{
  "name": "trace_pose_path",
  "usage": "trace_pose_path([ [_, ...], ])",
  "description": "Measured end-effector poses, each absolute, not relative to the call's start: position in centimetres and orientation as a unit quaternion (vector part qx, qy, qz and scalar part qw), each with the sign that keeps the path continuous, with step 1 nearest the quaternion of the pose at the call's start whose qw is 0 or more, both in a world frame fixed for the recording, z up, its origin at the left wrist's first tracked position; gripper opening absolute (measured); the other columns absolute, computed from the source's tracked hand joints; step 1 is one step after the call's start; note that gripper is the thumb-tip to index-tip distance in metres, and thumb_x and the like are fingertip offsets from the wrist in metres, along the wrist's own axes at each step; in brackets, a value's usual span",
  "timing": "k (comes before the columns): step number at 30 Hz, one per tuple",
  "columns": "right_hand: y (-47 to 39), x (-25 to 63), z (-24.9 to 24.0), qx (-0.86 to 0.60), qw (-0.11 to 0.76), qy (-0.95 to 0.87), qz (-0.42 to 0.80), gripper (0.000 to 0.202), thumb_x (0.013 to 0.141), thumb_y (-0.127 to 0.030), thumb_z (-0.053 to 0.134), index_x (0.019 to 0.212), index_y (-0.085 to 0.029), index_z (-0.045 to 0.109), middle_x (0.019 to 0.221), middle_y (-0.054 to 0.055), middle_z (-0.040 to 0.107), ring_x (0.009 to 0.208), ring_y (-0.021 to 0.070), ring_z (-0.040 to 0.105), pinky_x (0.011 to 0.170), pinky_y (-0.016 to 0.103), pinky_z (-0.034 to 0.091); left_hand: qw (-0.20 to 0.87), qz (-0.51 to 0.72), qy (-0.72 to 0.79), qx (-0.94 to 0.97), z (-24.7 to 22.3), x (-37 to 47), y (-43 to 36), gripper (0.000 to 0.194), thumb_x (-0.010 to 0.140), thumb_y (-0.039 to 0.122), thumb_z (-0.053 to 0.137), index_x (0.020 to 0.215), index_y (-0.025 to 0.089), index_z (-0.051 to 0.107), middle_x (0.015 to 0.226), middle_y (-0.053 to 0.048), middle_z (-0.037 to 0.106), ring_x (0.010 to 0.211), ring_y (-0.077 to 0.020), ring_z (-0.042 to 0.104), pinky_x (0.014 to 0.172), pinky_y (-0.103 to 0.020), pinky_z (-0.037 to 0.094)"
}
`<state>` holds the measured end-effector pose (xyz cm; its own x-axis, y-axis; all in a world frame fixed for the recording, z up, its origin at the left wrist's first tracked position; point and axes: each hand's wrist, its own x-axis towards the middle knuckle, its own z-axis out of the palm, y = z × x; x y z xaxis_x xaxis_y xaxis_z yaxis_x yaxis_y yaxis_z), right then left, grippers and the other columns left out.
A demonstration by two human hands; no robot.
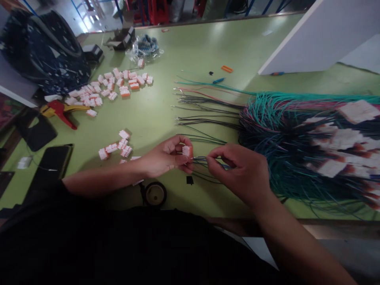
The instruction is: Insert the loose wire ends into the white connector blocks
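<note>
Between the fingers of my left hand [170, 156] is a white and orange connector [187, 152], its orange side facing right. My right hand [239, 170] pinches a thin wire [200, 158] whose end is at the connector; whether it sits inside cannot be made out. More wires [208, 122] in black, green and red lie in groups just beyond my hands, their bare tips pointing left. They run into a large bundle [267, 118] on the right, where many white connectors [344, 138] lie on top.
Loose connectors [89, 93] are piled at the left, with a smaller group [124, 146] nearer. Red and yellow pliers [61, 113], a phone [53, 164], a dark bag [50, 51] and a tape roll [155, 194] lie around. A white panel [314, 43] stands back right on the green table [184, 55].
</note>
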<state>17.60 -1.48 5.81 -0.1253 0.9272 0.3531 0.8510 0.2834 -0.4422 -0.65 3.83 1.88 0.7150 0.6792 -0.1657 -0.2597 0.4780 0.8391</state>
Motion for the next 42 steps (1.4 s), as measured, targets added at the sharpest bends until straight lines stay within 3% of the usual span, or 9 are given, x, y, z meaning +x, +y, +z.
trace_pose_path([
  [26,-1.6,17.3,5.7,-0.624,0.295,-0.719,0.08,0.016,0.071,-0.024,0.052,0.056,-0.02,0.057,0.05,-0.001,0.055,0.044,0.0089,0.041,0.045,0.024,0.029,0.784,0.283,0.307,0.46,2.9,-0.4,3.5,0.026,0.072,0.018,0.07,0.085,0.016,0.047,0.069,0.004,0.058,0.059,-0.0081,0.061,0.058,-0.021,0.048],
  [34,-1.2,17.1,5.7,-0.599,0.299,-0.711,0.213,0.017,0.072,-0.02,0.051,0.057,-0.017,0.059,0.05,-0.002,0.054,0.048,0.0086,0.044,0.048,0.022,0.031,0.756,0.3,0.326,0.483,3.0,-0.1,3.2,0.027,0.071,0.02,0.07,0.084,0.017,0.047,0.069,0.005,0.057,0.06,-0.0083,0.06,0.061,-0.023,0.048],
  [42,-0.9,16.9,5.0,-0.571,0.318,-0.711,0.259,0.019,0.075,-0.024,0.053,0.058,-0.016,0.06,0.052,-0.002,0.055,0.049,0.0076,0.044,0.048,0.021,0.031,0.758,0.293,0.31,0.493,2.9,0.0,3.2,0.024,0.071,0.015,0.068,0.081,0.017,0.047,0.067,0.005,0.056,0.059,-0.0077,0.059,0.06,-0.022,0.048],
])
